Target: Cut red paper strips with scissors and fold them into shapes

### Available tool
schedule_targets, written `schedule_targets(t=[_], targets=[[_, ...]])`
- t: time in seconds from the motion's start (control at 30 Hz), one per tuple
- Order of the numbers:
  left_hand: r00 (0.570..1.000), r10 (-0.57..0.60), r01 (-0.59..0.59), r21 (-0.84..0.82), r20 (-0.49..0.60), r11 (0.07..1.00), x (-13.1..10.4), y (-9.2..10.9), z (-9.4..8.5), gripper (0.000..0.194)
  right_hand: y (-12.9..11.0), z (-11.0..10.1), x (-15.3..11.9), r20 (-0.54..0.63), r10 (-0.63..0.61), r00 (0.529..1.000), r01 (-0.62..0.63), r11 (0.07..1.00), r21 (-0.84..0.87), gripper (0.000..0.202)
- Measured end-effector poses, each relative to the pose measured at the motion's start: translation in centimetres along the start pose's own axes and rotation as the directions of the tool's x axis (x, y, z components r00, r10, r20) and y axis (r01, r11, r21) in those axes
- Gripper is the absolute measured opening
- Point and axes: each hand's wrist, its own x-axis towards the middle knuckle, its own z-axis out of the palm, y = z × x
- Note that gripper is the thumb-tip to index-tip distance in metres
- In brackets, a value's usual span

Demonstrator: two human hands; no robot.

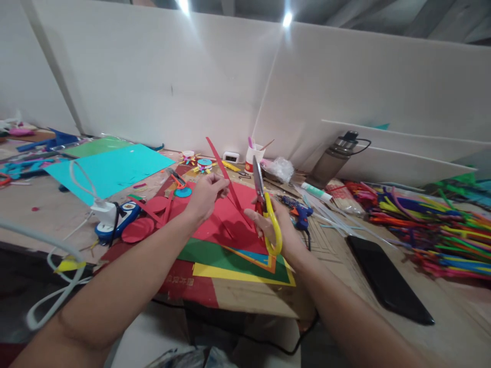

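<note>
My left hand [206,195] is closed, its fingertips pinching a narrow red paper strip [217,156]. The strip slants from upper left down toward my right hand [282,225]; whether its lower end touches that hand I cannot tell. Yellow-handled scissors [273,227] are in my right hand, blades pointing up and close together. Under both hands lies a red paper sheet [199,217]. Green paper [207,255] and yellow paper [226,273] stick out beneath it. Left of the sheet are red paper circles [138,230] and more red strips.
A blue power strip [125,220] with a white cable stands at left, near a turquoise sheet [115,171]. Behind are a paper cup [253,158] and small clock [231,157]. Rightward lie a glue gun [302,215], bottle [332,161], black phone [387,278] and colourful pipe cleaners [429,225].
</note>
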Motion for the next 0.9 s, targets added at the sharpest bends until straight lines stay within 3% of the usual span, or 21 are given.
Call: schedule_targets(t=[0.13,0.27,0.43,0.67,0.9], targets=[[0.978,-0.039,0.055,-0.074,0.204,0.996,-0.8,-0.1,0.5,0.023,0.2,-0.3,0.5,-0.079,-0.070,0.994,0.085,0.975,0.204,0.053],[0.964,-0.061,0.079,-0.060,0.260,0.995,-1.2,-0.4,0.7,0.025,-0.3,-0.2,0.4,-0.113,-0.098,0.989,0.122,0.966,0.228,0.052],[0.955,-0.080,0.101,-0.059,0.287,0.993,-1.4,-0.6,0.7,0.024,-0.9,0.0,0.0,-0.028,-0.062,0.998,0.066,0.978,0.198,0.050],[0.914,-0.084,0.167,-0.179,0.397,0.970,-1.3,-0.1,0.3,0.017,-0.9,-0.1,0.0,0.073,-0.046,0.996,0.026,0.968,0.251,0.040],[0.913,-0.109,0.204,-0.210,0.392,0.956,-0.5,0.4,-0.5,0.024,0.4,0.2,0.3,0.207,0.016,0.978,-0.116,0.867,0.484,0.046]])
